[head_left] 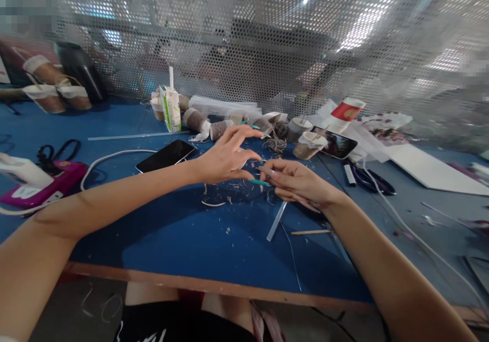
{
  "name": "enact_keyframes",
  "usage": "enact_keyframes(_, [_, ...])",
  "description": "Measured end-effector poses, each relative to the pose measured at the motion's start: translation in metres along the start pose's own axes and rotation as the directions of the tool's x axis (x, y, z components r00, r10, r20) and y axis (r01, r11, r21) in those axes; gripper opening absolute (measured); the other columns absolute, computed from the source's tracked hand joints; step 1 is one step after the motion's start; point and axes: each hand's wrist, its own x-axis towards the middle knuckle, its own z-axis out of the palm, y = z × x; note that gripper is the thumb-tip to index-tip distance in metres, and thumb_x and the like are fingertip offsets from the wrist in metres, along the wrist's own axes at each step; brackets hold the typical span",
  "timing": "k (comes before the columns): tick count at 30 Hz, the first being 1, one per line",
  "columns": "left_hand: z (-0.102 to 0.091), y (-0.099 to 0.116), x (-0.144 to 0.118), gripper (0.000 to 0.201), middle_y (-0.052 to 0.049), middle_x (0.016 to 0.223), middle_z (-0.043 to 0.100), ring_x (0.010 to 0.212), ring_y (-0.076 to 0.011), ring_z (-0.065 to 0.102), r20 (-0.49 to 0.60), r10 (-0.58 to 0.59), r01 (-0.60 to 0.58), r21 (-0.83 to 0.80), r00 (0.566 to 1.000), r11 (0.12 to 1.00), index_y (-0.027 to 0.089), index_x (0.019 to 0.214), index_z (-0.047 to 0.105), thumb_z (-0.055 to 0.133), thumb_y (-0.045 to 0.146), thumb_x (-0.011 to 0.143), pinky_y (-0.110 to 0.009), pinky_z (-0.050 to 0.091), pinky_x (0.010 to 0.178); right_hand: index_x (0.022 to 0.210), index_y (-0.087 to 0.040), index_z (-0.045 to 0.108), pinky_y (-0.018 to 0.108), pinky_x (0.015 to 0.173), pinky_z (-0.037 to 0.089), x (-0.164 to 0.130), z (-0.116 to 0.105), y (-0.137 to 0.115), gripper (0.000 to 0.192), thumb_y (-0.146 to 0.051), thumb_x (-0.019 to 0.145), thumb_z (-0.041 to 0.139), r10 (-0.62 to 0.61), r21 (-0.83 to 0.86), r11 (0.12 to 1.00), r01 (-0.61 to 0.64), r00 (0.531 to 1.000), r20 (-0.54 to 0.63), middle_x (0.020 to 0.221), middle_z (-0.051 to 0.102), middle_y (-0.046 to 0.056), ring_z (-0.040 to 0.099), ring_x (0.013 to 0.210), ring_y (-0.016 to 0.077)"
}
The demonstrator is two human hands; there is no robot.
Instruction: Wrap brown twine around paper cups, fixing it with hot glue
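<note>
My left hand (225, 156) hovers over the middle of the blue table, its fingers spread and curved toward my right hand, with nothing visible in them. Thumb and fingers are pinched together on my right hand (296, 179); whatever small thing sits at their tips is too small to name. Just below it lie a translucent stick (277, 222), a thin wooden stick (311, 232) and a loose thread (293, 260). Pale scraps and a curved sliver (214, 204) are scattered on the tabletop under both hands.
Behind my hands stand thread spools (194, 120), a drink carton (170, 108), cloth-topped cups (308, 146) and a red-and-white paper cup (347, 111). A dark phone (167, 156) and purple power strip (57, 179) lie left. A propped phone (336, 143), dark-handled tool (376, 180) and white board (431, 166) lie right.
</note>
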Motion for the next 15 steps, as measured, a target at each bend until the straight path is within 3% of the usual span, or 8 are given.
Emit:
enact_keyframes(4, [-0.005,0.015,0.007,0.036,-0.010,0.140,0.051,0.136,-0.0300,0.038,0.029,0.007,-0.004,-0.108,1.000,0.994,0.021,0.081,0.068,0.047,0.046,0.097,-0.056,0.034,0.114,0.080,-0.017,0.055,0.017,0.030,0.017,-0.001,0.000,0.001,0.033,-0.047,0.086,0.068,-0.001,0.027,1.000,0.000,0.998,0.061,0.046,0.046,-0.011,0.027,0.028,-0.0003])
enact_keyframes(8, [-0.022,0.006,0.014,0.043,-0.007,0.122,0.061,0.119,-0.0238,0.053,-0.138,-0.086,0.059,-0.190,0.987,0.980,0.020,0.072,0.063,0.043,0.046,0.099,-0.049,0.043,0.107,0.073,-0.018,0.053,0.016,0.032,0.019,-0.001,-0.004,0.002,0.034,-0.045,0.090,0.064,-0.044,0.096,0.994,0.049,0.998,-0.050,0.039,0.041,-0.012,0.023,0.027,-0.0006])
enact_keyframes(10, [-0.034,-0.004,0.018,0.045,-0.007,0.108,0.064,0.106,-0.0210,0.060,-0.281,-0.221,0.164,-0.212,0.934,0.963,0.020,0.072,0.060,0.041,0.051,0.098,-0.043,0.050,0.097,0.073,-0.019,0.052,0.016,0.032,0.019,-0.001,-0.007,0.002,0.033,-0.044,0.091,0.063,-0.079,0.122,0.988,0.093,0.991,-0.112,0.037,0.037,-0.013,0.022,0.026,0.0000])
enact_keyframes(12, [-0.045,-0.015,0.021,0.046,-0.005,0.092,0.064,0.094,-0.0187,0.063,-0.375,-0.393,0.336,-0.210,0.840,0.918,0.020,0.075,0.059,0.033,0.047,0.101,-0.038,0.052,0.088,0.073,-0.019,0.052,0.017,0.032,0.020,0.001,-0.008,0.002,0.032,-0.042,0.091,0.064,-0.117,0.137,0.981,0.137,0.983,-0.145,0.037,0.035,-0.013,0.024,0.027,0.0015])
enact_keyframes(13, [-0.050,-0.020,0.022,0.045,-0.004,0.084,0.064,0.088,-0.0179,0.064,-0.378,-0.473,0.437,-0.183,0.796,0.881,0.020,0.074,0.059,0.031,0.043,0.102,-0.036,0.052,0.085,0.072,-0.019,0.052,0.017,0.032,0.022,0.002,-0.009,0.002,0.031,-0.042,0.091,0.064,-0.137,0.138,0.977,0.160,0.977,-0.162,0.038,0.035,-0.012,0.027,0.028,0.0024])
enact_keyframes(15, [-0.058,-0.032,0.019,0.037,-0.003,0.073,0.064,0.080,-0.0177,0.065,-0.262,-0.594,0.601,-0.060,0.761,0.797,0.019,0.070,0.059,0.041,0.034,0.099,-0.035,0.051,0.083,0.069,-0.019,0.053,0.018,0.035,0.026,0.004,-0.008,0.003,0.033,-0.042,0.089,0.065,-0.168,0.117,0.974,0.193,0.966,-0.197,0.042,0.040,-0.009,0.035,0.034,0.0044])
